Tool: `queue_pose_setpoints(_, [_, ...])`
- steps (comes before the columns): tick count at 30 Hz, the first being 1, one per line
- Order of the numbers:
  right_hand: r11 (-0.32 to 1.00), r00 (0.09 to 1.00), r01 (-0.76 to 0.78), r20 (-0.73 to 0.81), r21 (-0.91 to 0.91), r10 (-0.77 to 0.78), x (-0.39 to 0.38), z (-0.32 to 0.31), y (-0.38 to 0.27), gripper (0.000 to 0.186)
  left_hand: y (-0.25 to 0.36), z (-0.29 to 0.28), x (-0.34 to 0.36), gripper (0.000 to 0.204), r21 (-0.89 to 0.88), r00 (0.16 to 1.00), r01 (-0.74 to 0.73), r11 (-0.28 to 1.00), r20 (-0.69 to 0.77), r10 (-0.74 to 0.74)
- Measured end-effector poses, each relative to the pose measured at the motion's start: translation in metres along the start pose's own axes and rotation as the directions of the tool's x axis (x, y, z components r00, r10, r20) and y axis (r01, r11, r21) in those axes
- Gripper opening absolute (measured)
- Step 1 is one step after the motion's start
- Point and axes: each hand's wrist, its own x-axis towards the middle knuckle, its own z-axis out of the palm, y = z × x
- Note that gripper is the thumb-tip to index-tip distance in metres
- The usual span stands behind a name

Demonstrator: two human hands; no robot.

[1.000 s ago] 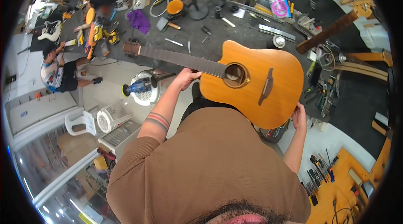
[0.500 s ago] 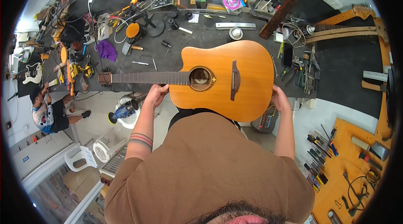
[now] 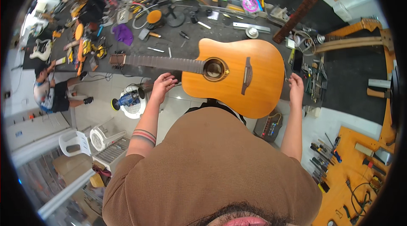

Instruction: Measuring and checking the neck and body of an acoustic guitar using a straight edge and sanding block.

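An acoustic guitar (image 3: 265, 71) with a honey-coloured top lies face up across the near edge of the dark bench (image 3: 349, 73), its lower side overhanging toward the person. Its long axis runs left to right: headstock (image 3: 117, 60) at the left, slightly farther away, and rounded body at the right. The guitar sits between two empty grips — neither hand is plainly nearer. The left hand (image 3: 163, 87), fingers loosely spread, is on the near side of the neck (image 3: 163, 62), just left of the body. The right hand (image 3: 296, 89), fingers apart and slightly curled, is just beyond the body's right end — a narrow gap shows there.
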Motion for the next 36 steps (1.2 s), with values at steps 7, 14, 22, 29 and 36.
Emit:
queue_pose_setpoints(7, [0.831,0.847,0.522,0.0,-0.192,-0.532,-0.021,0.067,-0.071,0.027,-0.084,-0.092,-0.079,0.033,0.453,0.961,-0.157,0.878,-0.136,0.242])
queue_pose_setpoints(14, [0.505,0.539,0.842,0.316,-0.189,-0.781,-0.178,0.194,-0.128,0.027,-0.304,-0.219,-0.246,0.04,0.577,0.934,0.276,0.769,-0.35,-0.072])
queue_pose_setpoints(22, [0.449,-0.106,0.88,0.985,0.155,-0.133,-0.366,0.323,0.071,0.055,-0.503,-0.215,-0.512,0.037,0.145,0.7,0.491,0.859,-0.653,-0.29])
queue_pose_setpoints(29, [0.683,-0.146,0.637,0.814,-0.357,0.562,-0.425,0.38,0.064,0.059,-0.622,-0.156,-0.611,0.036,-0.331,0.53,0.567,0.754,-0.555,-0.641])
queue_pose_setpoints(36, [0.321,-0.075,0.942,0.876,-0.095,0.477,-0.365,0.49,0.094,0.035,-0.578,-0.133,-0.555,0.04,-0.169,0.789,0.417,0.893,-0.42,-0.448])
